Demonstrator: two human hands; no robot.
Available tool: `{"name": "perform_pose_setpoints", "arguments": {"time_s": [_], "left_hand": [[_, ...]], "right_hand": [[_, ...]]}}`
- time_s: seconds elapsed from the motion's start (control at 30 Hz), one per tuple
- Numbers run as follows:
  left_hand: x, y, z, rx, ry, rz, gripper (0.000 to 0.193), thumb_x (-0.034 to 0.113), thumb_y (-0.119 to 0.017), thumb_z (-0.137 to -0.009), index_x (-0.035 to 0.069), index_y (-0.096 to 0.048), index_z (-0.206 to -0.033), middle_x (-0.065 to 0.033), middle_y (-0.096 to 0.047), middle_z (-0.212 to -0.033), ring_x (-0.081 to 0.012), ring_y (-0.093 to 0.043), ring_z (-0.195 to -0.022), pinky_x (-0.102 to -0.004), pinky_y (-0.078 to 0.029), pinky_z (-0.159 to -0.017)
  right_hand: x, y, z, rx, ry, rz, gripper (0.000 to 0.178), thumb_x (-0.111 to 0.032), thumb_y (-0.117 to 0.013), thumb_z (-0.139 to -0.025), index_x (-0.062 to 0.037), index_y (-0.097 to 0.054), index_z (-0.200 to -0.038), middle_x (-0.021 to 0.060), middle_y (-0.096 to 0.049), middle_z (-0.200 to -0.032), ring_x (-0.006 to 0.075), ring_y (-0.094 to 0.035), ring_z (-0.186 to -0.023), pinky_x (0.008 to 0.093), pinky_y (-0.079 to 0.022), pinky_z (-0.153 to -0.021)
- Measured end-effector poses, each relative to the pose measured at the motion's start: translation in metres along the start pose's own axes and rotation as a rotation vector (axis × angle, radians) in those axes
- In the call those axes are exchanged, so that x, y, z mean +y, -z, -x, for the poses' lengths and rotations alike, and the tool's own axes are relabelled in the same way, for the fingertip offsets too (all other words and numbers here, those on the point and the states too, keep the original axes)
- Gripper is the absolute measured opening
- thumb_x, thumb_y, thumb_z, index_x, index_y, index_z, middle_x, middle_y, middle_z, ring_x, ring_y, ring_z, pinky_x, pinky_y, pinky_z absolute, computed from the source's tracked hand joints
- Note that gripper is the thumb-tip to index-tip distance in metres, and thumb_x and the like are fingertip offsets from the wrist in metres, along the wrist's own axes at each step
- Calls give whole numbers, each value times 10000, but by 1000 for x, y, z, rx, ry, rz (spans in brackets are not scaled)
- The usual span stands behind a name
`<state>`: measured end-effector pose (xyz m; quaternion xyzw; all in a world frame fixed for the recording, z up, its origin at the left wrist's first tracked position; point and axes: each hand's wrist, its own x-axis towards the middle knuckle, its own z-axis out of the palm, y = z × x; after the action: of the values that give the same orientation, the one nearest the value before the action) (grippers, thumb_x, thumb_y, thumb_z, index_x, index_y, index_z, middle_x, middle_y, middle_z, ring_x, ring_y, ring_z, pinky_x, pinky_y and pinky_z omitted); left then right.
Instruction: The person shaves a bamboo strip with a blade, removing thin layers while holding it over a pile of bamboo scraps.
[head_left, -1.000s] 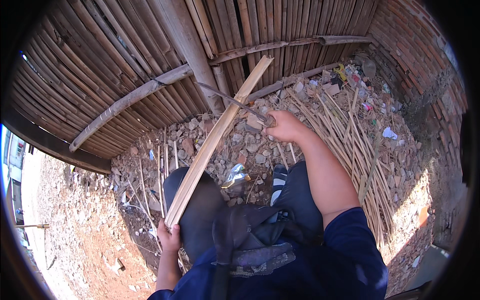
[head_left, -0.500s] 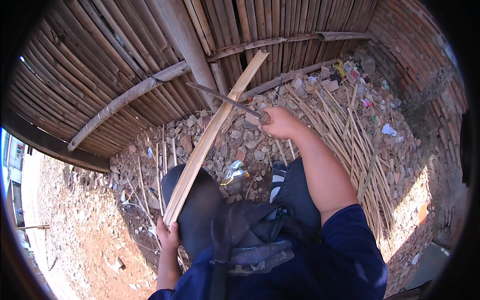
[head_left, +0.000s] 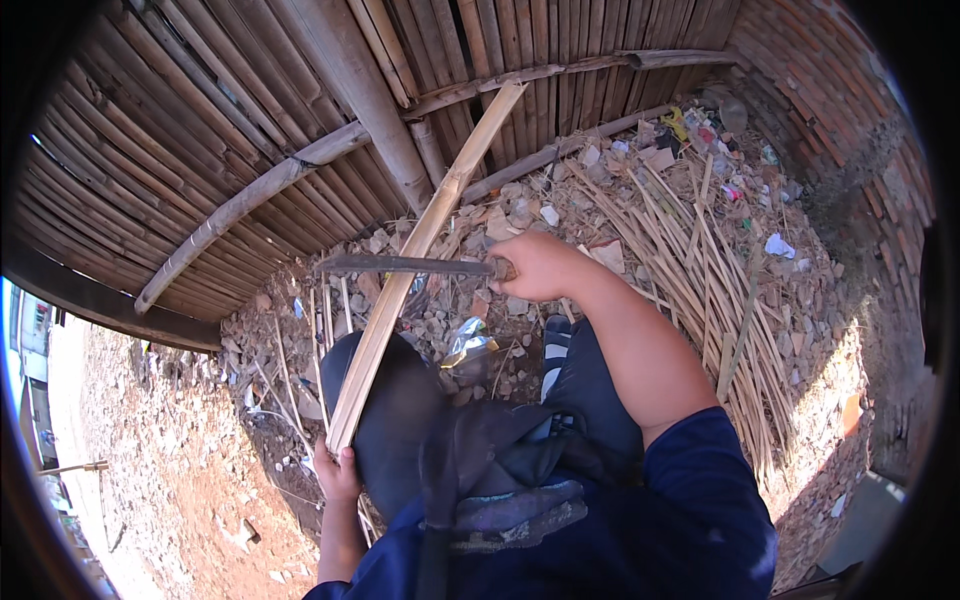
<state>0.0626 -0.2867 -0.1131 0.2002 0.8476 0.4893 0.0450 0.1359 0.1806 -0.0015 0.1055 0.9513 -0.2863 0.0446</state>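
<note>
Right hand (head_left: 535, 266): fingers curled tight round the short handle of a long, dark, flat metal blade (head_left: 450, 267), no gap showing in the grip. Left hand (head_left: 338, 474): thumb on the near face, fingers wrapped about the lower end of a long, pale tan, trough-shaped split bamboo strip (head_left: 420, 235); closed on it, though the far fingertips were hidden.

The strip slanted from that hand up past the left knee, in dark trousers (head_left: 400, 390), its upper end before the wall. Blade crossed over it near mid-length; contact could not be told for certain. Low end probably gripped to steady it and keep fingers well apart from the metal; the knee perhaps lent support. Handle kept to the right, seemingly for free swing of the arm.

Counts: one blade, one held strip, one crumpled silver-and-gold foil wrapper (head_left: 468, 343) between the legs. Right side, a heap of thin, straw-coloured bamboo slats (head_left: 700, 270), too overlapped to count. Beyond: grey-brown stone rubble (head_left: 505, 312), one brown bamboo-slat wall (head_left: 250, 110), one reddish brick wall (head_left: 850, 90).
</note>
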Motion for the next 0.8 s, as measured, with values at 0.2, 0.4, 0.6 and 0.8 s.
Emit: {"name": "perform_pose_setpoints", "arguments": {"time_s": [0.2, 0.4, 0.6, 0.8], "left_hand": [[7, -2, -5, 2, -29, -45, 773, 664, -604, -837, -77, -547, -1050, -149, -634, -884, -218, -596, -830, -362, -477, -760], [-10, 0, -4, 12, -48, -47, 749, 646, -598, -847, -74, -549, -1051, -159, -637, -881, -242, -606, -828, -366, -475, -759], [-8, 0, -3, -34, -32, -16, 779, 688, -537, -870, -59, -567, -1089, -130, -618, -905, -212, -584, -848, -356, -463, -762], [4, -3, -6, 6, -50, -17, 720, 641, -599, -852, -59, -555, -1014, -135, -626, -849, -221, -587, -790, -357, -471, -729]], "right_hand": [[33, 11, -7, 204, -203, -93, 514, -267, -732, -776, -34, -617, -1220, 230, -669, -1077, 389, -631, -1039, 440, -497, -921], [-7, 1, 4, 128, -94, -49, 436, -256, -728, -767, -63, -647, -1150, 209, -678, -1042, 383, -644, -1002, 450, -511, -893], [-13, -6, 1, -68, 18, 56, 397, -253, -727, -756, -90, -662, -1112, 195, -686, -959, 361, -658, -972, 456, -522, -844], [24, 2, -6, 109, -59, -25, 404, -288, -728, -782, -74, -657, -1117, 206, -681, -981, 381, -644, -963, 451, -505, -835]]}}
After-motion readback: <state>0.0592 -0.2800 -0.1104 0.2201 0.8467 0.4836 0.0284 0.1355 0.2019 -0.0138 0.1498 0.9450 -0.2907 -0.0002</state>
